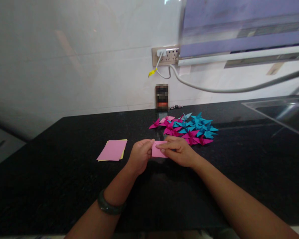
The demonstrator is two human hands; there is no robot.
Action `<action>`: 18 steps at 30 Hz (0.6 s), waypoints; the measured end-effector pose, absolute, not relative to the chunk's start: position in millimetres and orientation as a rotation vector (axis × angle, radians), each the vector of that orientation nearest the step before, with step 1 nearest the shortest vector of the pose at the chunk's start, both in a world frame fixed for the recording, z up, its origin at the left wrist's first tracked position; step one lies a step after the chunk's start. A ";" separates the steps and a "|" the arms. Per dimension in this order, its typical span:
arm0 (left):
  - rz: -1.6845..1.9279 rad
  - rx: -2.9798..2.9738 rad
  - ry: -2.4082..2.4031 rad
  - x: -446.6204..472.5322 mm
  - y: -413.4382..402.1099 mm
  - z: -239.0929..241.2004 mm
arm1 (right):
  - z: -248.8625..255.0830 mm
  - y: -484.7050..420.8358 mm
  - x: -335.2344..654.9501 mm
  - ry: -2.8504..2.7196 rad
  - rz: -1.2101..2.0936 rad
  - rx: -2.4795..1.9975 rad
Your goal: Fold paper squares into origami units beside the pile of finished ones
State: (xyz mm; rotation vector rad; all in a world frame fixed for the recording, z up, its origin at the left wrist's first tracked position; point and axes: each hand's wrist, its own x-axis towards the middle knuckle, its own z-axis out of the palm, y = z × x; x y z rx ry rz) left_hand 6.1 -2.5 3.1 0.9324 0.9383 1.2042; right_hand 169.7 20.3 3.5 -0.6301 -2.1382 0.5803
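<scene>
A small folded sheet of pink origami paper (159,153) is held between my two hands above the black counter. My left hand (141,155) pinches its left edge between thumb and fingers. On the other side, my right hand (180,151) grips the right part, with its fingers lying across the paper's face. Just beyond my right hand lies a pile of folded paper cranes, magenta ones (173,128) in front and to the left, blue ones (199,124) to the right. To the left of my left hand rests a stack of square pink paper (112,150) with yellow sheets showing underneath.
A blurred-out upright phone-like object (162,97) leans at the wall behind the cranes. A dark beaded string (176,107) lies beside it. On the wall is a socket panel (165,55) with a plugged white cable. A sink edge (276,118) shows at the right.
</scene>
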 end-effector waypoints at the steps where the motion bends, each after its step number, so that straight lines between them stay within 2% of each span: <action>1: 1.212 0.959 0.961 5.8 -2.0 1.5 | 3.7 19.9 169.7 -2.143 0.583 -0.627; 5: 1.251 1.065 1.141 4.9 -0.1 -5.0 | 4.5 16.8 165.3 -2.121 0.653 -0.675; 8: 1.292 1.178 1.278 5.3 -0.2 -6.8 | 0.2 15.7 156.2 -1.881 0.721 -0.905; 10: 1.330 1.263 1.339 6.1 -1.6 -5.8 | -4.4 16.2 149.9 -1.688 0.865 -1.060; 13: 1.350 1.374 1.387 7.4 -4.8 -1.8 | -9.0 17.2 144.9 -1.688 1.086 -1.136; 18: 1.416 1.495 1.423 7.3 -7.0 3.3 | -5.0 17.6 147.7 -1.592 1.261 -1.135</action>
